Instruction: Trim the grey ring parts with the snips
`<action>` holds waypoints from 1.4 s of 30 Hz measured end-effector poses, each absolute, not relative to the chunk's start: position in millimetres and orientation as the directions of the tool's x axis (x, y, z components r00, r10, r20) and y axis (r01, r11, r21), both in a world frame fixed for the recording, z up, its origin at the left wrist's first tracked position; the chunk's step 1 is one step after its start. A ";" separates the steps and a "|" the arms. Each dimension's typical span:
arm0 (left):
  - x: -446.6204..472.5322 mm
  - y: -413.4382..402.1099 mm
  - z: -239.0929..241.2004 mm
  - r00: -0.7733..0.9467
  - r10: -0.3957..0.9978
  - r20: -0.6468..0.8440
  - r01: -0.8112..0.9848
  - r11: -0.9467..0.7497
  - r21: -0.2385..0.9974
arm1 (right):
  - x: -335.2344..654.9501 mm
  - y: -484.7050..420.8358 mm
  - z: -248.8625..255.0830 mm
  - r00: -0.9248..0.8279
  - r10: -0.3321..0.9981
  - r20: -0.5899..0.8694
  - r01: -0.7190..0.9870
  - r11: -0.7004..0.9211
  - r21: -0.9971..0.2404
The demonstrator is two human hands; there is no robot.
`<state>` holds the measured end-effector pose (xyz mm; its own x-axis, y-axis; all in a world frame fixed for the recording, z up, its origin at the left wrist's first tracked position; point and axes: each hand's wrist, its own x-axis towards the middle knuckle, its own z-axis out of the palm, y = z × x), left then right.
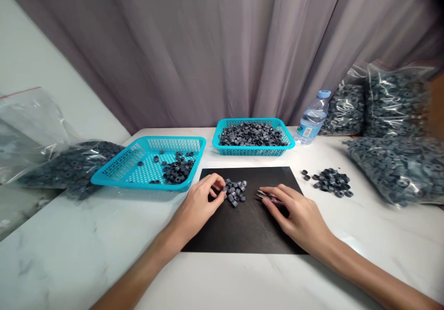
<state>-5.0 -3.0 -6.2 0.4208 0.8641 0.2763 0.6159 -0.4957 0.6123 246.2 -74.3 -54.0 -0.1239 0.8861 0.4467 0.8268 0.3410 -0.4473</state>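
Note:
My left hand [204, 196] is pinched at the left edge of a small pile of dark grey plastic rings [236, 192], with one ring at its thumb and fingertips. The pile lies on a black mat [239, 233]. To the right of the pile, my right hand [294, 208] rests low over the mat, closed around a small pair of snips [273, 199]. The snips' metal tips point left toward the pile, slightly apart, and a pinkish handle shows partly under the fingers.
Left of the mat stands a blue basket [114, 176] with some rings; a fuller blue basket [255, 151] stands behind. Loose rings [333, 181] lie right. A water bottle [312, 118], bags of rings [398, 171] at right and another bag [79, 162] at left flank the table.

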 end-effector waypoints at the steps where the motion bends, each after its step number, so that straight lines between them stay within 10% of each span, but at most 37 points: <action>1: -4.5 -3.1 -5.9 0.414 0.866 0.279 0.607 -0.492 0.624 | 246.1 -74.3 -54.0 -0.124 0.887 0.445 0.826 0.341 -0.449; 13: 13.8 -19.2 4.4 0.495 0.868 0.047 0.141 -0.134 0.981 | 244.8 -75.7 -48.9 -0.082 0.864 0.496 0.763 0.375 -0.527; 26: 31.8 -38.0 -4.5 0.577 0.784 -0.230 -0.005 0.285 0.958 | 248.2 -85.4 -43.9 -0.242 0.672 0.700 0.537 0.694 -0.480; 42: 35.9 -39.9 -4.4 0.618 0.755 -0.220 0.017 0.267 0.963 | 252.7 -84.4 -43.7 -0.288 0.639 0.713 0.467 0.744 -0.478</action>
